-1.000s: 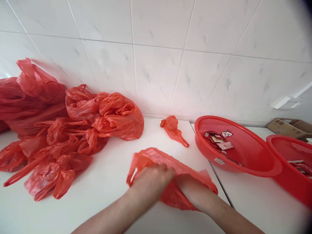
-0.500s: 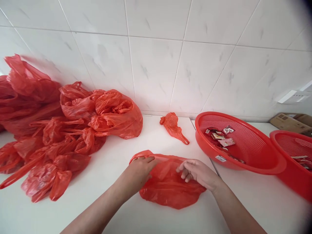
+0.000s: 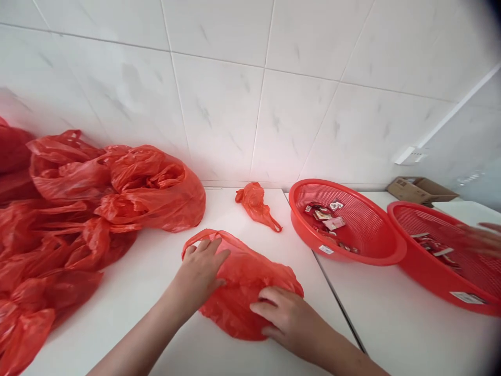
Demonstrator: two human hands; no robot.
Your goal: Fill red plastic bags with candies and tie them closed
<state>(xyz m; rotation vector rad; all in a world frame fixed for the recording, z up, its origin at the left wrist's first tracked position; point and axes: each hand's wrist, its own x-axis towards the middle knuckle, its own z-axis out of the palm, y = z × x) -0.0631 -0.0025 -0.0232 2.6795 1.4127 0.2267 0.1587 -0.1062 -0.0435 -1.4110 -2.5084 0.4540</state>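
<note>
A heap of red bags (image 3: 78, 209) is lying along the counter's (image 3: 148, 292) left edge, against the wall. Near the front edge, the left hand (image 3: 201, 271) is pressing flat on a red bag (image 3: 242, 282), fingers straight and close together. The right hand (image 3: 287, 316) is resting on the bag's near side, fingers loosely spread. A small crumpled bag (image 3: 256, 203) is lying at the back. Two red baskets (image 3: 371, 245) holding small packets (image 3: 326, 216) are sitting toward the right edge.

My left hand (image 3: 201, 271) and right hand (image 3: 287, 318) flat on red bag (image 3: 245, 284) on white desk (image 3: 148, 292); bag pile (image 3: 78, 203) left, two red baskets (image 3: 352, 230) right, blurred other hand (image 3: 483, 240) far right
</note>
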